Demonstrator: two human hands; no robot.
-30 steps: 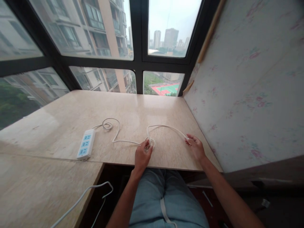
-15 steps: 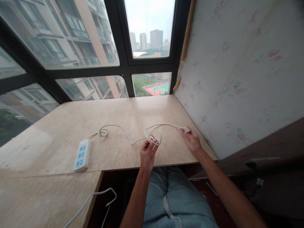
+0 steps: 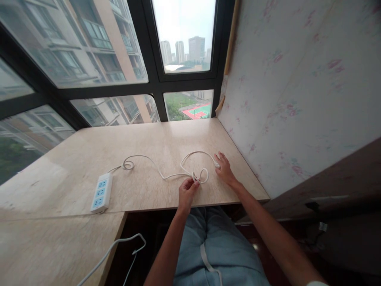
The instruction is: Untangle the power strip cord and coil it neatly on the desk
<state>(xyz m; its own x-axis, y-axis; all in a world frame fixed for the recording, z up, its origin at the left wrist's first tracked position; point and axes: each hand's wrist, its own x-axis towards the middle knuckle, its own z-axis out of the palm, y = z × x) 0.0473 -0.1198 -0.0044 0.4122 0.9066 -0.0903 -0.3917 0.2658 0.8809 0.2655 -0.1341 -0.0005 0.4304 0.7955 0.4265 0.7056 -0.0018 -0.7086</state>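
Observation:
A white power strip with blue sockets lies on the beige stone counter. Its white cable curls away to the right and forms a small loop near the counter's front edge. My left hand pinches the cable at that loop. My right hand rests further right, fingers closed on the cable's plug end, which is mostly hidden under them.
Large windows rise behind the counter, and a wallpapered wall closes the right side. A lower counter section lies at the left front, with another white cable hanging by it. My legs in light blue trousers are below.
My right hand has moved left with the plug end, towards my left hand. The loop by my left hand has shifted slightly right, and the cable arc between the hands has tightened.

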